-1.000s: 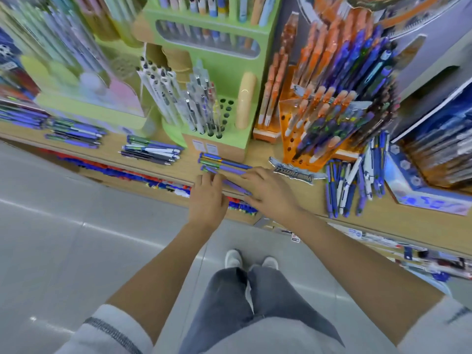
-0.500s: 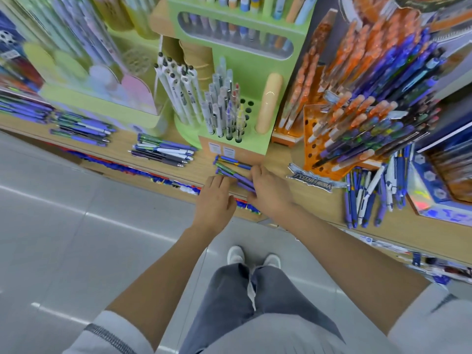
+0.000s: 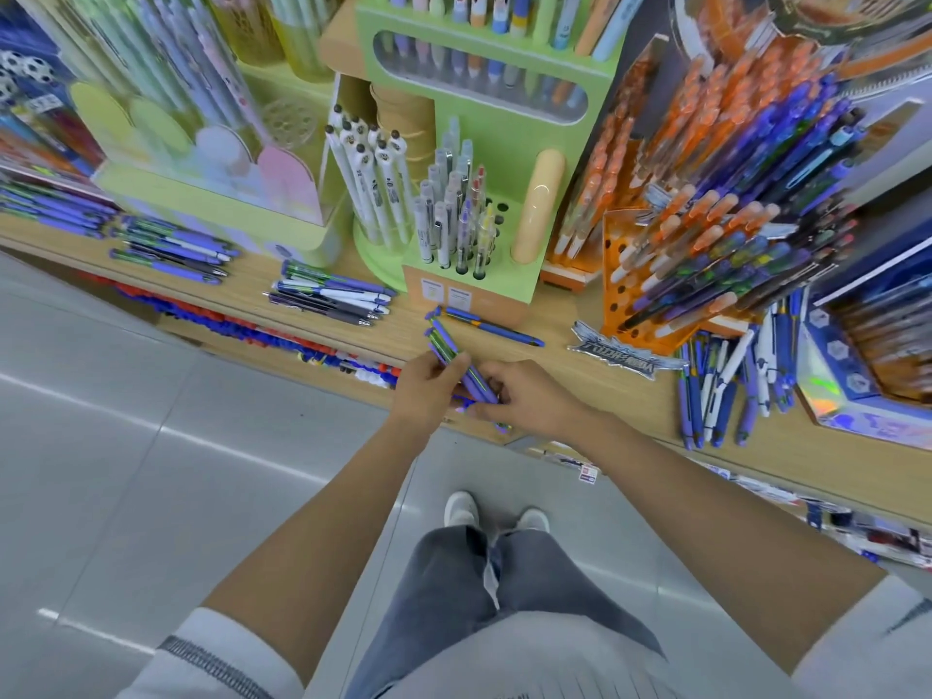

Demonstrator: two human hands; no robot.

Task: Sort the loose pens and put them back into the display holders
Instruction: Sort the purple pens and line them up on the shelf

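Gripping a bundle of purple plastic pens with green stripes [image 3: 446, 348], our left hand [image 3: 423, 391] curls its fingers round the middle of it. Our right hand [image 3: 529, 401] pinches the near ends of the same bundle. Bundle position: over the front edge of the light wooden shelf [image 3: 560, 340], just in front of the green perforated pen holder [image 3: 507, 274]. Long axis: diagonal, far end up-left toward the holder, near end down-right toward our right palm. Which end carries the tips: cannot tell, as the hands cover it.

One single blue-purple pen [image 3: 491, 327] lies flat on the shelf just beyond the bundle, long axis nearly left to right, its narrow end to the right.

Also on the shelf: a small pile of purple and white pens [image 3: 333, 300] to the left, and a heap of blue and white pens [image 3: 726, 380] to the right, below the orange tiered pen rack [image 3: 613, 274].
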